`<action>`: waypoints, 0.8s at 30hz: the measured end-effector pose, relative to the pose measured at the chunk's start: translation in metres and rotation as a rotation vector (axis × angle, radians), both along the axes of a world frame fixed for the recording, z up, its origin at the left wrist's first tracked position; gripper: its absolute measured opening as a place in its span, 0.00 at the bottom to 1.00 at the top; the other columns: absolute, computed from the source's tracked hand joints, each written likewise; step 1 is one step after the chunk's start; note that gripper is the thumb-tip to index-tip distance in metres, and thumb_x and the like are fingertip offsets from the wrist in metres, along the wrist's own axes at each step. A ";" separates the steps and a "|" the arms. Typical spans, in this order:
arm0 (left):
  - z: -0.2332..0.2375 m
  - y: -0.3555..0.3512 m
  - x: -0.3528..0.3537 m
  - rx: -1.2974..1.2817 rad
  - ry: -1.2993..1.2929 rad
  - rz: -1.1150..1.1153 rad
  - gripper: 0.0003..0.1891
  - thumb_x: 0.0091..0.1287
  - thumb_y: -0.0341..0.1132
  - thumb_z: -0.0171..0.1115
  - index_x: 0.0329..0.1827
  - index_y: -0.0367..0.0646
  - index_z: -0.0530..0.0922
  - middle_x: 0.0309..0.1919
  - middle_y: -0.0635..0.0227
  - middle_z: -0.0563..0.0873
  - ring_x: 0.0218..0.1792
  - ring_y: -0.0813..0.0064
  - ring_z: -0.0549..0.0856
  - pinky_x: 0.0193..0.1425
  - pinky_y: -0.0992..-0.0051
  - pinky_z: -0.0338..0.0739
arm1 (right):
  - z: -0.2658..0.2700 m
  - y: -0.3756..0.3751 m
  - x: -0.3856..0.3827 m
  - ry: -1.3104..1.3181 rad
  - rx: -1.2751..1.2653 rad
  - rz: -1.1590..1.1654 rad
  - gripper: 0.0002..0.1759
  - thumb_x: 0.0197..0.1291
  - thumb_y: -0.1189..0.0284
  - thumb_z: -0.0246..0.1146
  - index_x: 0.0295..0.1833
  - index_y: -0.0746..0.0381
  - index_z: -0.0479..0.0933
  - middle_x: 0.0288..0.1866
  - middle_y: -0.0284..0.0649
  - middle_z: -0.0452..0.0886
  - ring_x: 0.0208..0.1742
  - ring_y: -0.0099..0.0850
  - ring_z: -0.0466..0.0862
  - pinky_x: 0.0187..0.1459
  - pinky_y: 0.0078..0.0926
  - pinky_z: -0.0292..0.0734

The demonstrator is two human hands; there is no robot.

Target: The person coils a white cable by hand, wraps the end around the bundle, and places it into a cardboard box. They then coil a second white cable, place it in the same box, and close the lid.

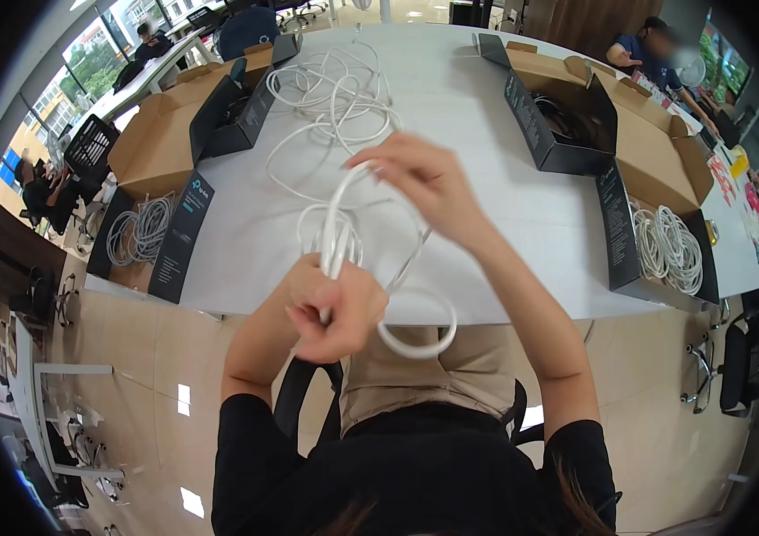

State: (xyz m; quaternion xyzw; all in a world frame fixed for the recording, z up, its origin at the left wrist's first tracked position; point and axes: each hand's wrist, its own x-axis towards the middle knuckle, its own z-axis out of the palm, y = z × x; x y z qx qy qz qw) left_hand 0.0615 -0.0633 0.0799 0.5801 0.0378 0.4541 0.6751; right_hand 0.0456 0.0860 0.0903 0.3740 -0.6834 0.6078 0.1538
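My left hand (337, 304) is closed around a bundle of looped white cable (337, 234) above the near edge of the table. Just above and to the right, my right hand (424, 177) pinches the top of a loop of the same cable. One loop hangs below the table edge in front of my lap. Beyond my hands, a loose tangle of white cable (333, 100) spreads over the table toward its far end. Whether the held cable joins that tangle is hard to see near my fingers.
On the white table (451, 98), an open black box (187, 234) at left and another (616, 237) at right hold coiled pale cables. Farther back, two more open boxes (254, 116) (536, 125) contain dark cables. A person (652, 58) sits at the far right.
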 end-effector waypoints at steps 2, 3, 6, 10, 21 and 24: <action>0.000 0.006 -0.001 0.146 -0.073 -0.172 0.28 0.70 0.50 0.39 0.29 0.30 0.74 0.11 0.67 0.68 0.07 0.74 0.69 0.10 0.75 0.62 | -0.024 -0.020 0.002 -0.140 -0.018 0.070 0.10 0.64 0.73 0.53 0.43 0.65 0.78 0.31 0.34 0.77 0.33 0.19 0.74 0.35 0.16 0.67; 0.006 0.008 -0.001 0.190 -0.049 -0.183 0.27 0.70 0.48 0.39 0.30 0.30 0.74 0.13 0.66 0.69 0.07 0.74 0.69 0.10 0.75 0.63 | -0.030 -0.026 0.008 -0.207 -0.027 0.106 0.11 0.65 0.71 0.52 0.43 0.65 0.78 0.32 0.34 0.79 0.34 0.19 0.76 0.36 0.16 0.69; 0.030 0.011 0.001 0.326 0.022 -0.203 0.25 0.70 0.44 0.36 0.34 0.29 0.75 0.17 0.64 0.72 0.09 0.73 0.71 0.11 0.76 0.65 | -0.025 -0.031 0.026 -0.416 -0.180 0.301 0.15 0.67 0.67 0.49 0.44 0.67 0.76 0.34 0.35 0.80 0.37 0.20 0.77 0.40 0.17 0.70; 0.036 0.009 -0.003 0.496 0.043 -0.131 0.25 0.71 0.42 0.35 0.33 0.29 0.77 0.20 0.62 0.74 0.10 0.74 0.72 0.12 0.78 0.66 | -0.013 -0.022 0.037 -0.594 -0.230 0.372 0.16 0.69 0.65 0.47 0.45 0.64 0.75 0.35 0.34 0.79 0.33 0.20 0.76 0.39 0.20 0.70; -0.015 -0.010 -0.001 0.181 -0.374 1.162 0.22 0.70 0.53 0.41 0.29 0.43 0.68 0.04 0.81 0.63 0.03 0.87 0.61 0.13 0.86 0.61 | -0.002 -0.005 0.035 -0.268 -0.466 -0.049 0.15 0.67 0.68 0.50 0.30 0.65 0.72 0.18 0.27 0.66 0.17 0.12 0.61 0.18 0.11 0.52; 0.002 -0.007 0.016 -0.098 -0.578 1.544 0.18 0.72 0.50 0.38 0.36 0.44 0.66 0.04 0.82 0.62 0.02 0.88 0.59 0.11 0.86 0.54 | 0.006 0.003 0.034 -0.031 -0.167 -0.284 0.14 0.67 0.68 0.51 0.32 0.66 0.73 0.19 0.27 0.67 0.19 0.11 0.62 0.20 0.11 0.53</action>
